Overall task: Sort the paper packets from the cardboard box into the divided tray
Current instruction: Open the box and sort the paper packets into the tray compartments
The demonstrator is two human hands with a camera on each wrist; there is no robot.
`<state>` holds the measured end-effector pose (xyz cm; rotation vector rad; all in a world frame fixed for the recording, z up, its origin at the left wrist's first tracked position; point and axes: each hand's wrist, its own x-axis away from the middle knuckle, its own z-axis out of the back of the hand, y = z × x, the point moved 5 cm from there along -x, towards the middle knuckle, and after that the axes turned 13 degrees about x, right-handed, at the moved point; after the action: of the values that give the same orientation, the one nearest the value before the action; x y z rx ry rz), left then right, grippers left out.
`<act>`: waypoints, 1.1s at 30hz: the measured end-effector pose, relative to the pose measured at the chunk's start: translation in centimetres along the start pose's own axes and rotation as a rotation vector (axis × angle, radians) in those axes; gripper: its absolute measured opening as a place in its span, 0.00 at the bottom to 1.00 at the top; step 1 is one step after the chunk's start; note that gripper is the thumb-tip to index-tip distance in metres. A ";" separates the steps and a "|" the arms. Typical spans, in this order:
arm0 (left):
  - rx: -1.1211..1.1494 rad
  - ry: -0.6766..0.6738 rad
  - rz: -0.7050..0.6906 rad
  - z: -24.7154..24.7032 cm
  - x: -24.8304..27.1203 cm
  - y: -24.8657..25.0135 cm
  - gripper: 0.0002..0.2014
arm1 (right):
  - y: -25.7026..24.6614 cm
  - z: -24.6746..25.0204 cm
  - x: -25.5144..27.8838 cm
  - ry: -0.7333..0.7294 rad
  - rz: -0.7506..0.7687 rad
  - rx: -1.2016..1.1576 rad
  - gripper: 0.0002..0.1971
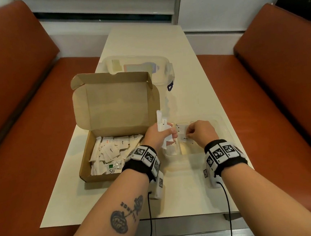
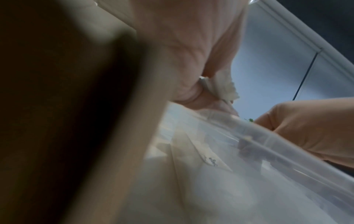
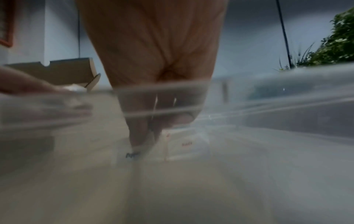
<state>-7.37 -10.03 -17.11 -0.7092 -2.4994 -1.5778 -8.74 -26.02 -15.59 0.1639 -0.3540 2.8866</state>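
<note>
The open cardboard box (image 1: 88,172) on the left holds several white paper packets (image 1: 110,152). Just right of it, my left hand (image 1: 163,134) grips a bundle of packets (image 1: 160,120) that stick up from the fist; the bundle (image 2: 224,87) also shows in the left wrist view. My right hand (image 1: 189,134) is inside the clear divided tray (image 1: 225,130) and pinches one packet (image 1: 185,138) low over a back compartment. Through the tray wall (image 3: 268,97), the right wrist view shows this packet (image 3: 134,153) at my fingertips (image 3: 138,136), beside another with red print (image 3: 185,144).
A clear lidded storage bin (image 1: 137,66) stands behind the box and tray. The box's lid (image 1: 116,106) stands upright between them. Orange bench seats (image 1: 18,111) flank the narrow cream table (image 1: 194,189). A plant (image 3: 335,45) is at the far right.
</note>
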 end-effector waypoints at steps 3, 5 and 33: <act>-0.007 0.008 -0.010 0.1 0.0 -0.1 0.07 | -0.2 -0.2 -0.1 0.037 0.018 0.038 0.06; -0.014 0.013 -0.017 0.1 0.0 -0.1 0.07 | -0.3 -0.4 -0.2 0.062 0.039 0.068 0.07; 0.164 0.106 0.144 -0.4 -0.1 0.3 0.13 | -3.8 0.7 2.7 0.008 0.089 -0.509 0.19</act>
<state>-7.24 -10.29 -16.70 -0.7426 -2.4074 -1.3108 -10.40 -22.06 -13.71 0.0480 -1.0953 2.7690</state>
